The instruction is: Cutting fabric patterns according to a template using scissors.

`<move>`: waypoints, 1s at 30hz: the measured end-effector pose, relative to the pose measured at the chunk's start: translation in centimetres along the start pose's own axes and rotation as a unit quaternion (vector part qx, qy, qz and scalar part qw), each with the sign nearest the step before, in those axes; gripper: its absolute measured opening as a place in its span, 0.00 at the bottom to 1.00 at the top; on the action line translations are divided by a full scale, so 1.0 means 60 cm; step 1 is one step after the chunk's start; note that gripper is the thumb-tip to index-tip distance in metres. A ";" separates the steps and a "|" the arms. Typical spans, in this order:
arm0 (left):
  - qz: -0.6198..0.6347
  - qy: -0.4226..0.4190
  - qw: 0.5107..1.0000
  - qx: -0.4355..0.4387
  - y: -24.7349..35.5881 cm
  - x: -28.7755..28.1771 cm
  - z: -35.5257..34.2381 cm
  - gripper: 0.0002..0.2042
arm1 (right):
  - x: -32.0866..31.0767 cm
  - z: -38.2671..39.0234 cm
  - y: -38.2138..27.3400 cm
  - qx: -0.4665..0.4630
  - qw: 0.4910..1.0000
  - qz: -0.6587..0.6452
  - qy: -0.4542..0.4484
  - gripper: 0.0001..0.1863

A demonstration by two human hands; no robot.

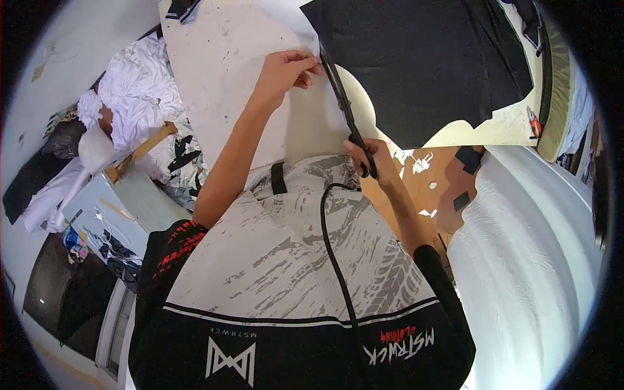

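Note:
My right hand (378, 162) is closed around the handles of a long pair of dark scissors (346, 107) at the table's near edge. The blades point away from me and reach the left edge of a large black cloth (422, 71). Beside the blade tips, my left hand (289, 75) has its thumb and fingers drawn together at the cloth's left corner. What lies between those fingertips is too small to make out. The cloth lies flat on the pale table (221, 71), with a curved near edge.
A small red-handled tool (534, 123) lies at the table's right edge. White cloth is heaped (140, 84) on the left, above a pale cabinet (130, 201). White sheeting (520, 247) hangs at the right. Scraps (422, 164) litter the brown floor. A black cord (331, 253) runs down my shirt.

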State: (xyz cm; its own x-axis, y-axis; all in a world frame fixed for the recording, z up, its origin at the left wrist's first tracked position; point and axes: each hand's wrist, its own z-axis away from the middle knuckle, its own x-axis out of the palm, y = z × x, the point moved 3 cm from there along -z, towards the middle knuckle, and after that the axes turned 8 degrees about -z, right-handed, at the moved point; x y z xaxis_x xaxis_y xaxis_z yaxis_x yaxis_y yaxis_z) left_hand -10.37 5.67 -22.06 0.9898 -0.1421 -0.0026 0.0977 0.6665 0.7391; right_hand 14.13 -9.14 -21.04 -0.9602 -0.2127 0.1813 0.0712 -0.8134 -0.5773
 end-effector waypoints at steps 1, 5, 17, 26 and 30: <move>0.006 -0.004 1.000 -0.001 0.000 0.001 0.001 0.09 | 0.001 0.000 -0.007 -0.003 1.000 -0.010 -0.005 0.22; 0.017 0.001 1.000 -0.008 -0.007 -0.003 0.000 0.10 | 0.001 0.003 -0.026 0.020 0.999 -0.010 -0.024 0.22; 0.017 -0.013 1.000 0.004 0.002 -0.014 0.002 0.08 | -0.002 0.024 -0.024 -0.011 0.999 -0.003 -0.045 0.24; 0.009 -0.026 1.000 0.006 0.011 -0.009 0.015 0.08 | 0.023 -0.020 -0.063 -0.003 0.999 -0.031 -0.039 0.25; 0.024 -0.033 0.999 0.005 0.012 -0.007 0.019 0.09 | 0.027 -0.028 -0.066 0.010 0.999 -0.042 -0.032 0.25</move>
State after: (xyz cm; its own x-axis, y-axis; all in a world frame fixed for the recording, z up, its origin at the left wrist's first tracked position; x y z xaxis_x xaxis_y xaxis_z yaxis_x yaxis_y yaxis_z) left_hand -10.85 5.39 -20.76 0.9843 -0.1587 0.0774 0.0490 0.6665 0.7439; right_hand 11.85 -5.38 -19.78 -0.9439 -0.1774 0.2784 -0.0022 -0.8399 -0.5427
